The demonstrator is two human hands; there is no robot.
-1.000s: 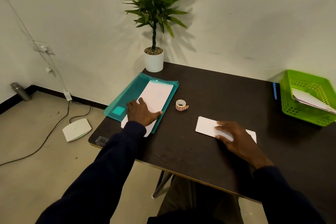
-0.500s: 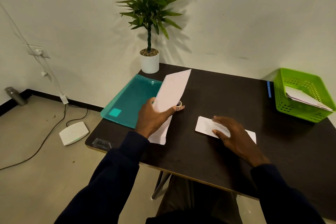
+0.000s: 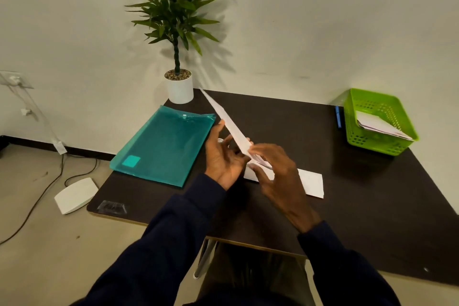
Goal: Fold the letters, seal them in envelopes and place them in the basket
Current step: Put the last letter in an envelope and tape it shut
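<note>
Now, on my remote feed from the head camera, the person at the dark table (image 3: 372, 206) holds a single white letter (image 3: 229, 125) in the air with both hands. The sheet is turned almost edge-on to the camera and tilted, so it looks like a thin sliver. Its far corner reaches toward the white pot (image 3: 180, 89) of the plant at the back edge of the table. The left hand (image 3: 223, 156) grips the sheet near its middle, with the thumb lying along the near face and the fingertips showing past the other side. The right hand (image 3: 278, 171) pinches the lower end of the letter with curled fingers. I cannot make out any fold from this angle. Directly under the hands a white envelope (image 3: 311, 182) lies flat on the table, its middle hidden by the right hand. To the left lies a teal plastic folder (image 3: 161, 146), near the table's left edge and just in front of the pot. At the far right the green basket (image 3: 372, 144) sits against the wall with white papers (image 3: 380, 125) leaning inside it, well apart from the hands. A blue pen (image 3: 337, 117) lies just beside the basket's left wall. On the floor to the left I can see a flat white device (image 3: 75, 195) and trailing cables.
</note>
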